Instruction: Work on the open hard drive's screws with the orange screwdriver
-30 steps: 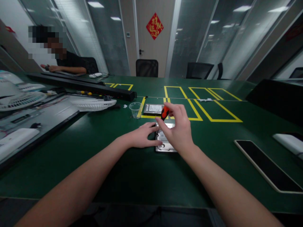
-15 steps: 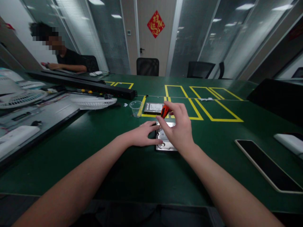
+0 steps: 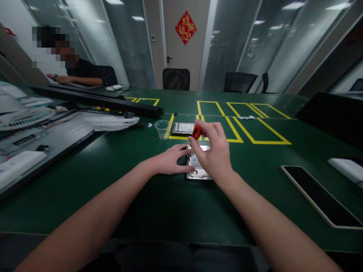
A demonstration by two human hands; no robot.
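My right hand (image 3: 217, 149) pinches the red-and-black screwdriver (image 3: 196, 132) between thumb and fingers; my left hand (image 3: 167, 160) is spread, thumb and fingertips on the hard drive (image 3: 202, 173) lying flat on the tabletop (image 3: 141, 215). I'd do best to line the tilted shaft up square, press down firmly and turn slowly. Beyond, a clear cup (image 3: 162, 128) stands upright, its contents too faint to tell.

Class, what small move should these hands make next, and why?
Probably a slight turn of the screwdriver: the right hand grips it, angled down over the nearer hard drive, and the left hand rests across that drive's left edge, which could steady it. The tip's exact contact is too small to tell.
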